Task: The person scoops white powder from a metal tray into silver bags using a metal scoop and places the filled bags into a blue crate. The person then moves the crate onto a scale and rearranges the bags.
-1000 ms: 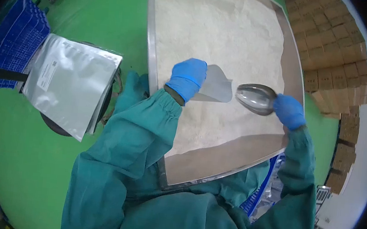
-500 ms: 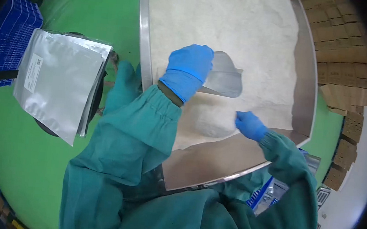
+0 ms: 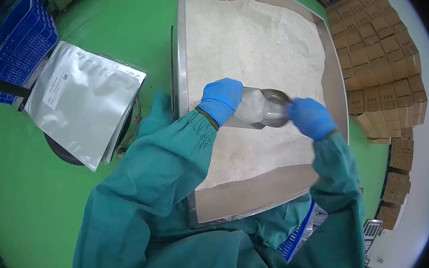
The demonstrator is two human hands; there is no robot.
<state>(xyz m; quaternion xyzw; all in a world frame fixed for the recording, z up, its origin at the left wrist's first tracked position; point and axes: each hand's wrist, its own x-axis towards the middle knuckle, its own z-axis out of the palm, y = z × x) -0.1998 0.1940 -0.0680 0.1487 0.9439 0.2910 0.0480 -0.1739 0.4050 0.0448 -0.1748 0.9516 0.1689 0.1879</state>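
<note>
My left hand (image 3: 221,100), in a blue glove, is closed on the edge of a silver foil bag (image 3: 242,123), which is held with its mouth spread over the powder. From the right, my blue-gloved right hand (image 3: 311,118) grips a metal scoop (image 3: 277,109) by its handle, mostly hidden in the fist. White powder fills the front of the scoop, which overlaps the bag's mouth. Beneath both hands lies a large metal bin (image 3: 180,68) with a deep bed of white powder (image 3: 250,34).
To the left, a stack of flat silver bags (image 3: 88,106) rests on a dark round stand beside a blue crate (image 3: 18,53). Cardboard boxes (image 3: 381,62) are piled at the right beyond the bin. A blue basket (image 3: 297,235) stands by my right elbow, and the floor (image 3: 24,177) is green.
My right hand has lifted the loaded scoop out of the powder and up to the bag's mouth. The left hand still holds the bag, lower in view now; the camera view has shifted.
</note>
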